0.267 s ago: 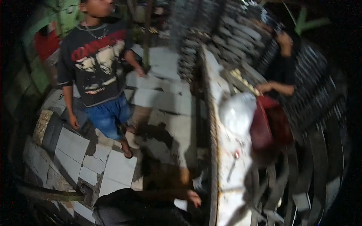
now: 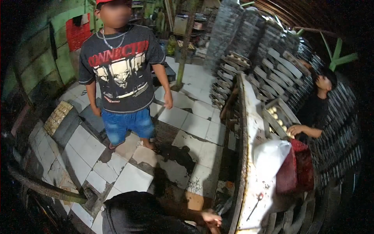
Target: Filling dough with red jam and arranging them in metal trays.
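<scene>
Right hand point(image 2: 212, 217) low in frame, just beside near end of the desk point(image 2: 249, 117); forearm comes in over a dark-clad knee. Fingers look curled, but too blurred and dark to tell if they grip anything. Left hand not seen.

Surroundings: desk is long and narrow, white top, long axis runs from near bottom edge away toward upper centre. On it, near end: thin metal tool point(image 2: 255, 205), long axis lying slantwise, one end toward the hand, other toward far-right. Past it a white sack point(image 2: 269, 156) w/ red bag point(image 2: 298, 171) touching its right side. Further on, tray of pale round pieces point(image 2: 278, 115); a second person's hand point(image 2: 293, 130) at its near corner. Grey stacked trays point(image 2: 241, 35) wall in the far side.

Left of desk: cracked white tile floor point(image 2: 128, 177), wet dark patch. A person in dark printed shirt point(image 2: 120, 66) + blue shorts stands there, well apart from the hand.
</scene>
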{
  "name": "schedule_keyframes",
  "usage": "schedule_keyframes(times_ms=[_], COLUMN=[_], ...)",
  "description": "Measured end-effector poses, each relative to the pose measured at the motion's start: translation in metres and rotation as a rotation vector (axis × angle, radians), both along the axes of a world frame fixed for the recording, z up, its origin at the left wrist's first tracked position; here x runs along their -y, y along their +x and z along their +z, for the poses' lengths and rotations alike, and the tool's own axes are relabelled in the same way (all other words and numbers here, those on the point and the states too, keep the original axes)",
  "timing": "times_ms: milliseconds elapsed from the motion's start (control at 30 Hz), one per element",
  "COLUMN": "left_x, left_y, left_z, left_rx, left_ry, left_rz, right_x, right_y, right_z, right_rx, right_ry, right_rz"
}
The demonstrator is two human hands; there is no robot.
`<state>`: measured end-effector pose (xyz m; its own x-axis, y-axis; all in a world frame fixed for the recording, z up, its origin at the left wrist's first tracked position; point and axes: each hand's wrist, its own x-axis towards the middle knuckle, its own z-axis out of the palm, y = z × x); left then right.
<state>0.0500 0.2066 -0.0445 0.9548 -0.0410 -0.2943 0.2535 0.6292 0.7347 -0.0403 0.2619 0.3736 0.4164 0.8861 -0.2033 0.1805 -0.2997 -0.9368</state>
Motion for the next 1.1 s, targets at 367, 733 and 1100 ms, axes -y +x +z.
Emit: schedule_keyframes(times_ms=[367, 733, 1100], left_x=[-0.079, -0.136, -0.246], left_y=[0.041, 0.11, 0.218], left_z=[0.055, 0.137, 0.112], left_rx=[0.098, 0.18, 0.102], left_ry=[0.101, 0.692, 0.357], left_rz=[0.063, 0.084, -0.432], right_x=[-0.033, -0.009, 0.05], right_y=[0.114, 0.298, 0.355], right_z=[-0.03, -0.267, -0.361], right_rx=[0.448, 0.239, 0.761], right_ry=[0.719, 0.555, -0.51], right_rz=[1.109, -0.838, -0.781])
